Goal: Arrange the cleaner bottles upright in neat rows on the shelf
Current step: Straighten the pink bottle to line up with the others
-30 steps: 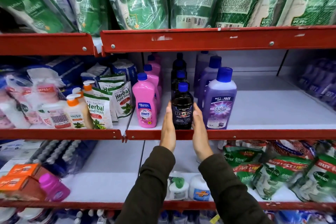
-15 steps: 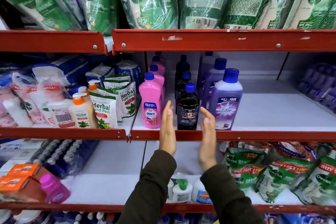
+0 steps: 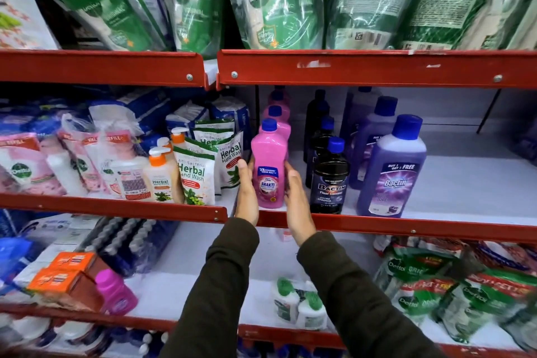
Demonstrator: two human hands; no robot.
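pink bottle (image 3: 268,171): upright at shelf (image 3: 377,225) front edge, left row | left hand (image 3: 247,192) and right hand (image 3: 296,197): flat palms press its two sides | handling: likely full, heavy, smooth rigid plastic, slippery; hold lower body, not cap

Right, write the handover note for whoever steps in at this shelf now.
Left hand and right hand flank the front pink bottle, palms on its sides, bottle upright at the shelf edge.
Black bottle and purple bottle stand upright in front of their rows.
Done: three rows, upright.
Left: square up the pink row; the shelf's right part is bare.
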